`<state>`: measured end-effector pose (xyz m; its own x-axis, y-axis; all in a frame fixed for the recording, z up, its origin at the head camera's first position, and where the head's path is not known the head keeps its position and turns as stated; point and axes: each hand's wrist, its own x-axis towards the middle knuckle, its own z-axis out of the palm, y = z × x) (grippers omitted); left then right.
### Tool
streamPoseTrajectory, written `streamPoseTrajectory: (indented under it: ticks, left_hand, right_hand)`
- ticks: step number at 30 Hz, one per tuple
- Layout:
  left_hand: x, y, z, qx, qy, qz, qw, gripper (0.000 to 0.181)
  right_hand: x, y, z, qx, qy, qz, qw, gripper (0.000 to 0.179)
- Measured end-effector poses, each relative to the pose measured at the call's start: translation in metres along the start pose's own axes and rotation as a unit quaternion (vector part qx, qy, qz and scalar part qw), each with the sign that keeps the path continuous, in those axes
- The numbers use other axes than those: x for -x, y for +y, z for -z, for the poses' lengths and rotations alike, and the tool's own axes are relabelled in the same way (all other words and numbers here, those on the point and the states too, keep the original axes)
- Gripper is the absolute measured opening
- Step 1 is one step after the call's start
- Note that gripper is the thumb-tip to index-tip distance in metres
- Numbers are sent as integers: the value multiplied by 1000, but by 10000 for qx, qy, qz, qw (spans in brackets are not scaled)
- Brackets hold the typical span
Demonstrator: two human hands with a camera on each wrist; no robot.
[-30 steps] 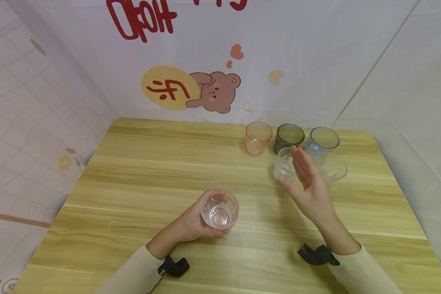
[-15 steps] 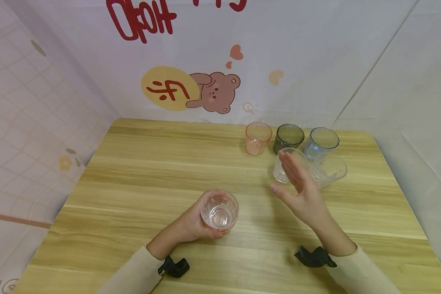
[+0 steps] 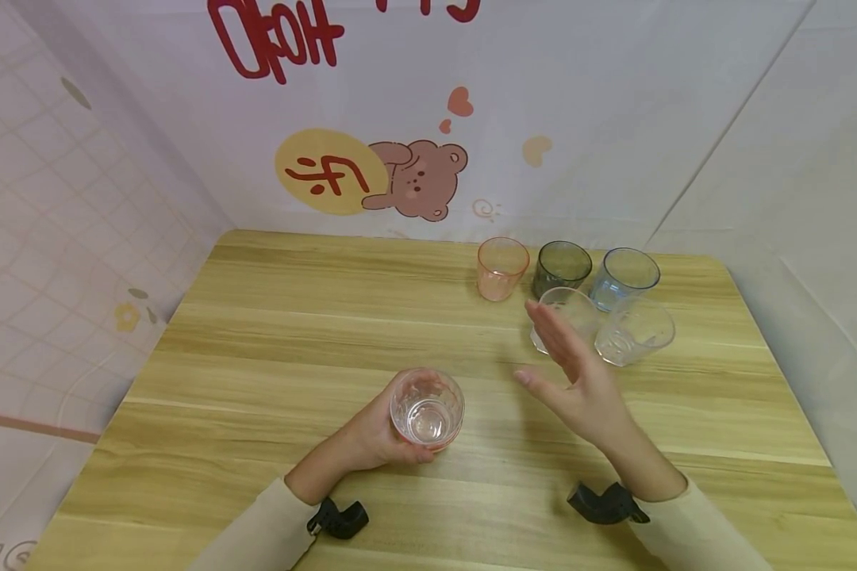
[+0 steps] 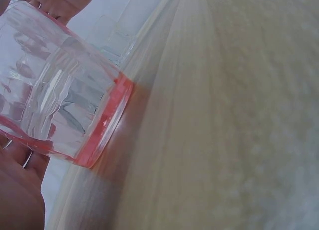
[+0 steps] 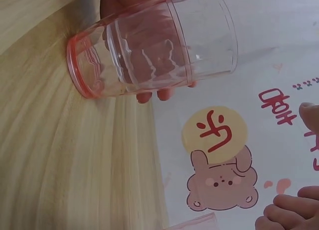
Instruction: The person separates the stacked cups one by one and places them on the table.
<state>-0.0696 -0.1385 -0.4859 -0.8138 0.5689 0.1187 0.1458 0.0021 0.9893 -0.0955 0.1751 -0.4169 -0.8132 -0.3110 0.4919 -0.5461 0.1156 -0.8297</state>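
My left hand (image 3: 380,438) grips a pink-tinted glass (image 5: 94,65) with its fingers and thumb curled round the side. Nested inside that glass is a clear glass (image 3: 428,404), whose upper part sticks out above the pink rim. The stack stands upright, its base on the table as the left wrist view suggests. My right hand (image 3: 582,392) is held up to the right of the stack, fingers straight and thumb apart, with nothing in it. Behind its fingers a clear glass (image 3: 578,308) is partly hidden. Another clear glass (image 3: 636,333) stands to the right of that one.
Along the back of the wooden table (image 3: 293,317) stand a pink glass (image 3: 501,274), a dark grey glass (image 3: 561,270) and a blue glass (image 3: 624,277). A white cloth wall (image 3: 614,119) with printed figures rises behind the table edge.
My right hand has moved left and slightly towards me, away from the clear glasses, which now show more. The left hand and its nested glasses have not moved.
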Motion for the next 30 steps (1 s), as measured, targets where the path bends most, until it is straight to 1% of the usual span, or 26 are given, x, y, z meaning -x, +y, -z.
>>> streamPoseTrajectory:
  ticks: [7,12,16,23,30]
  left_hand:
    - [0,-1,0,-10,0,-14,10000,99]
    - [0,-1,0,13,8,41,10000,98]
    - [0,0,0,3,16,47,10000,98]
    - [1,-1,0,-56,18,-21,10000,99]
    - [0,-1,0,7,10,-22,10000,100]
  right_hand:
    - [0,-3,-4,218,-258,-185,9993,91]
    - [1,-2,-7,181,-385,-95,9990,93]
    - [1,-1,-10,14,-647,2,9979,94]
    - [1,-3,-17,118,-1100,-149,9937,96]
    - [1,-3,-22,115,-1286,-114,9916,97]
